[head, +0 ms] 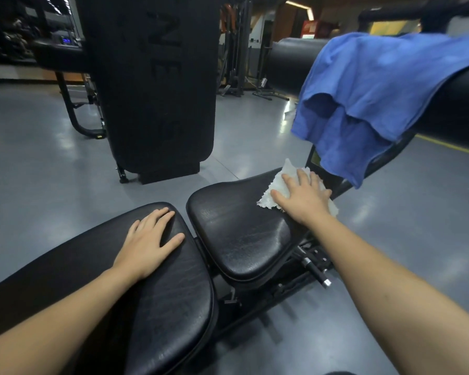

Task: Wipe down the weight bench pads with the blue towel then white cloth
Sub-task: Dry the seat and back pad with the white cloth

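White cloth (276,186) sits at the far end of the seat pad (241,228), pinned under the right hand (302,197), fingers spread flat. Left hand (149,239) braces the back pad (173,307), fingers splayed, holding nothing. Blue towel (377,98) hangs on the roller, likely done. Advice: keep the palm flat, overlap long strokes, cover both edges.

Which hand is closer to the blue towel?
The right hand. It lies flat on the white cloth on the seat pad, just below the hanging blue towel. The left hand rests on the other pad, farther away.
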The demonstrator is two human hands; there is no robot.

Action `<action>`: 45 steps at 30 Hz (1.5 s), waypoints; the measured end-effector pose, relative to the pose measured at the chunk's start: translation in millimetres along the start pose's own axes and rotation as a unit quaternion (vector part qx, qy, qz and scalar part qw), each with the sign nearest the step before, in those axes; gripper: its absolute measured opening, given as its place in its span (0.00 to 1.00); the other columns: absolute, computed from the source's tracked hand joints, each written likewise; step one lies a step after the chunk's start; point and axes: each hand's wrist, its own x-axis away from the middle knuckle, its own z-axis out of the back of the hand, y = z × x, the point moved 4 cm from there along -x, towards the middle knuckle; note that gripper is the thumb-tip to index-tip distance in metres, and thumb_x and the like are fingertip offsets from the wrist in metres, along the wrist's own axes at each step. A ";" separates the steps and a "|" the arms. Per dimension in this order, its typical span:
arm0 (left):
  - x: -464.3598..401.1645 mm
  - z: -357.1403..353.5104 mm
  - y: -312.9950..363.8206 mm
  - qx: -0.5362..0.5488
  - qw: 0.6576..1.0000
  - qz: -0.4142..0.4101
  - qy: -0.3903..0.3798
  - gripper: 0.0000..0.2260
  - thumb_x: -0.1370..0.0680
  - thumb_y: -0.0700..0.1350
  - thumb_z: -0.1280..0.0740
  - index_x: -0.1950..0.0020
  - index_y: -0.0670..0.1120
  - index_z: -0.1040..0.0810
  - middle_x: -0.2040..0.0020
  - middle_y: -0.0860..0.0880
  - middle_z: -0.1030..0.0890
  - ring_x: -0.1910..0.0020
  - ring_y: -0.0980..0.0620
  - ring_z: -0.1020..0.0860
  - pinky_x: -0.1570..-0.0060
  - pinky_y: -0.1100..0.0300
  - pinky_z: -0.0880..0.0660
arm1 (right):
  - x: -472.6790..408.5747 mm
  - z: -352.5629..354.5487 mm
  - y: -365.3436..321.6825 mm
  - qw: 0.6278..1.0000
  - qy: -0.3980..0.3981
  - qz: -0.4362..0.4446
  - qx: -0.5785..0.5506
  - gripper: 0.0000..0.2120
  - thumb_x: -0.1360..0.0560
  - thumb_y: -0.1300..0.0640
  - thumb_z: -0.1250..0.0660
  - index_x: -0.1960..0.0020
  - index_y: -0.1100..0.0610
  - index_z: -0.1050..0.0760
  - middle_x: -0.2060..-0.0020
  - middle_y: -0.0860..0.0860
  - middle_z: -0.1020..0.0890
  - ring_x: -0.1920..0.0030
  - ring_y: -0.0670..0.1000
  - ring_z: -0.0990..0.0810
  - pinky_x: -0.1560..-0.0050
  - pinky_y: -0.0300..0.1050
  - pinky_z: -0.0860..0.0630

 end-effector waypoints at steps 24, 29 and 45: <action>0.6 6.2 4.7 -0.004 1.000 -0.006 0.007 0.39 0.25 0.71 0.55 0.20 0.51 0.39 0.21 0.52 0.39 0.23 0.49 0.40 0.22 0.47 0.47 | 136.8 -41.4 -8.8 0.944 0.037 0.313 -0.095 0.37 0.21 0.33 0.48 0.18 0.50 0.48 0.18 0.49 0.56 0.19 0.50 0.63 0.20 0.56 0.57; 0.0 4.4 1.3 -0.004 1.000 -0.006 0.008 0.38 0.25 0.72 0.54 0.20 0.51 0.39 0.21 0.52 0.39 0.22 0.49 0.40 0.23 0.46 0.47 | 126.9 -35.2 -20.2 0.910 0.022 0.413 -0.009 0.38 0.22 0.32 0.46 0.19 0.52 0.43 0.18 0.50 0.50 0.19 0.52 0.57 0.20 0.56 0.52; -1.9 4.0 3.8 0.001 1.000 -0.009 0.018 0.30 0.19 0.65 0.46 0.20 0.51 0.39 0.21 0.52 0.39 0.22 0.49 0.41 0.22 0.46 0.48 | 136.0 -30.4 -72.9 0.896 0.005 0.424 0.132 0.42 0.25 0.28 0.50 0.20 0.54 0.42 0.19 0.57 0.44 0.20 0.62 0.46 0.23 0.64 0.44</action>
